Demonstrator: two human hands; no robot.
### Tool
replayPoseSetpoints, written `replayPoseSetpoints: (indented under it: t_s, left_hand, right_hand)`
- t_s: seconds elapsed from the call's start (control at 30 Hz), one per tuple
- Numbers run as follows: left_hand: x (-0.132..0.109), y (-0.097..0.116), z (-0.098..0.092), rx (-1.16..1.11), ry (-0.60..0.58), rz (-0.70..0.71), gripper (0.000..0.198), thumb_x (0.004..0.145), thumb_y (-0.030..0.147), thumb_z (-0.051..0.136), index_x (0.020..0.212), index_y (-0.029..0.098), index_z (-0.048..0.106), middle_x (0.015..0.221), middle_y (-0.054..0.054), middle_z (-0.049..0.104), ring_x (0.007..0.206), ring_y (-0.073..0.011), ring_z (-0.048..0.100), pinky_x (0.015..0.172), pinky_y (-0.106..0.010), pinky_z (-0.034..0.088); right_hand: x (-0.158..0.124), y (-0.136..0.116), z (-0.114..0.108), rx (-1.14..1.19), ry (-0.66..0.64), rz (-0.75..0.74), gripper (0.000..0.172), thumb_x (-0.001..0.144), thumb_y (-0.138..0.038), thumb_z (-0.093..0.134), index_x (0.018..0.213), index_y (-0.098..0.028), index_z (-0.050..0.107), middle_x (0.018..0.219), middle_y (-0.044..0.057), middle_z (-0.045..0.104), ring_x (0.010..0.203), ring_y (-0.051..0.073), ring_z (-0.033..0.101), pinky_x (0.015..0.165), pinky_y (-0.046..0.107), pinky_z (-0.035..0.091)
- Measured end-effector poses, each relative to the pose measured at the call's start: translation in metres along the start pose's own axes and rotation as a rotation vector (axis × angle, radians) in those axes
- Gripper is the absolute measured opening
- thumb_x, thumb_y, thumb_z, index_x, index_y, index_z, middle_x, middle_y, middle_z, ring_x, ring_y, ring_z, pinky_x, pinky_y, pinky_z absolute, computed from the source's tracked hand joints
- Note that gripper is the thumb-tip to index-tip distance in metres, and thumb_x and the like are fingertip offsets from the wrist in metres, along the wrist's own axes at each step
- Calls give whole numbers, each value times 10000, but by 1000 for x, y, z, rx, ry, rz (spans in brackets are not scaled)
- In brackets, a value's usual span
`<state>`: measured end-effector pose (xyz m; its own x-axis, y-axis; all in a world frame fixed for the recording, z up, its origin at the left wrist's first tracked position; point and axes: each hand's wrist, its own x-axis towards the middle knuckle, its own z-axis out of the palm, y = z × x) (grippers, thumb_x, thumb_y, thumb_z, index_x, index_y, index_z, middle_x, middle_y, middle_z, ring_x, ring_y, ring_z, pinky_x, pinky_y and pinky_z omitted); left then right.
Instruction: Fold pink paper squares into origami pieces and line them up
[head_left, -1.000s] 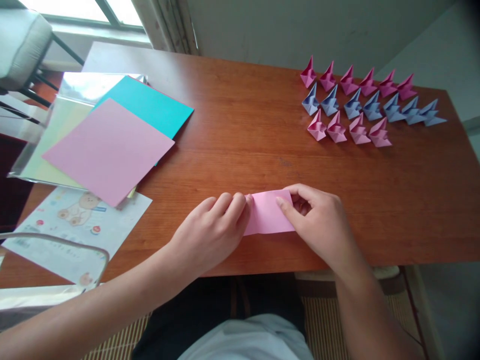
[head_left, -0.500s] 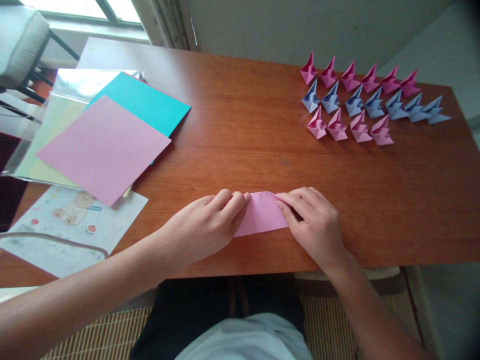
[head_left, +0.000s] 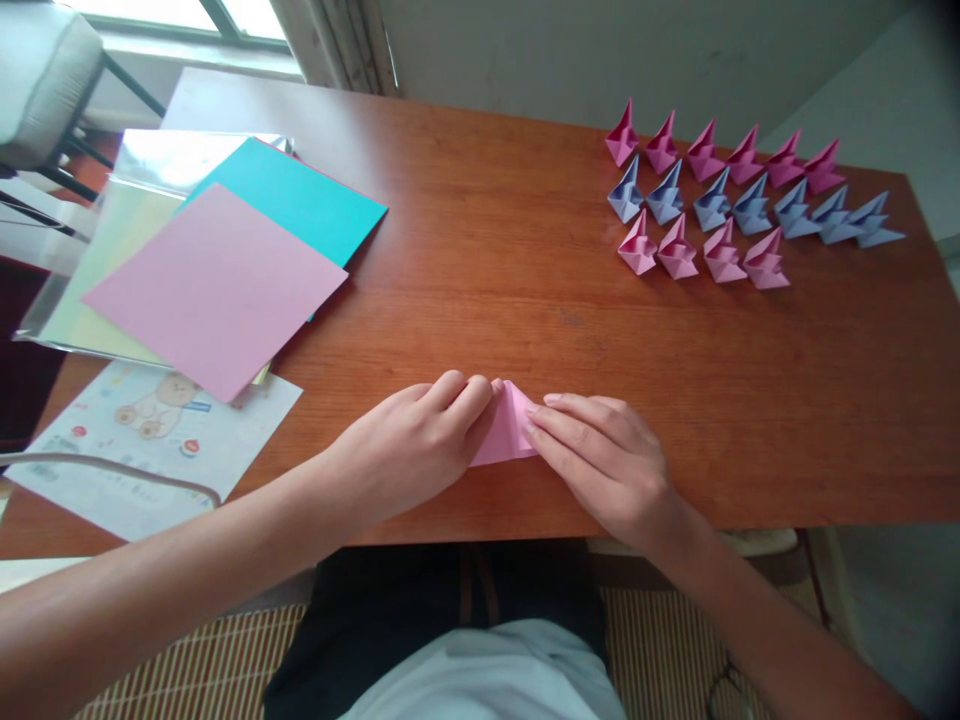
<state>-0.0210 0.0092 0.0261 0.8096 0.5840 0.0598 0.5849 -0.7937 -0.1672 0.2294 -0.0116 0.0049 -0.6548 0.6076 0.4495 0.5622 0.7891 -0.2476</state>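
Note:
A pink sheet of origami paper (head_left: 507, 432) lies folded into a strip near the table's front edge, with a slanted fold at its upper right. Closed on its left part is my left hand (head_left: 424, 445), knuckles up and fingers curled; that end of the paper is hidden beneath it. My right hand (head_left: 604, 455) lies over the right end, fingers stretched out together and fingertips pressing the folded flap flat. Its thumb is mostly hidden.
Folded paper pieces stand in three rows at the back right: dark pink (head_left: 703, 158), blue (head_left: 712, 208) and light pink (head_left: 723, 257). To the left lie pink paper (head_left: 217, 285), turquoise paper (head_left: 300, 195), a clear packet (head_left: 64, 310) and a bear-printed sheet (head_left: 161, 440) crossed by a cable (head_left: 120, 463).
My right hand has gone from pinching the strip's upper right corner to lying flatter on it, further left. The right end is folded over and the visible strip is shorter. My left hand stays put.

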Motion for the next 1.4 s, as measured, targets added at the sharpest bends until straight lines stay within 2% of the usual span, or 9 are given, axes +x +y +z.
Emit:
replayPoseSetpoints:
  t_s: [0.17,0.4,0.73,1.23,1.4]
  left_hand:
    - [1,-1,-1,1,-33,12,220,963,93,510,1092,90,688,990,-86,598,793,-197,531,613,-328,473]
    - [0,-1,-1,3,-21,2,236,972,98,509,1134,70,679,1009,-97,598,804,-199,532,615,-330,461]
    - [0,1,1,1,-4,-19,343,1004,125,479,1307,21,602,965,-87,618,790,-191,543,618,-319,473]
    - [0,-1,2,16,34,-51,343,1003,138,505,1319,54,611,945,-72,644,776,-195,564,603,-332,453]
    - [-1,5,3,22,109,-51,267,980,105,528,1178,88,705,1056,-87,711,789,-196,592,629,-342,461]
  right_hand:
    - [4,-3,1,-25,31,-103,192,991,-64,585,1076,-111,752,1173,79,789,1101,268,723,901,420,581]
    - [3,-4,2,-19,26,-78,169,942,-29,648,1064,-72,756,1161,94,790,1049,295,735,865,444,576]
    - [-5,-5,7,18,24,-50,242,881,-20,725,1114,-82,744,1209,97,775,1110,299,706,861,428,574]
    - [-6,-4,4,-9,-42,-14,287,886,-56,709,1157,-144,744,1270,36,753,1148,305,662,944,480,560]
    - [-5,-5,4,-13,-28,-10,276,895,-62,696,1150,-153,748,1257,35,760,1173,302,655,955,480,552]
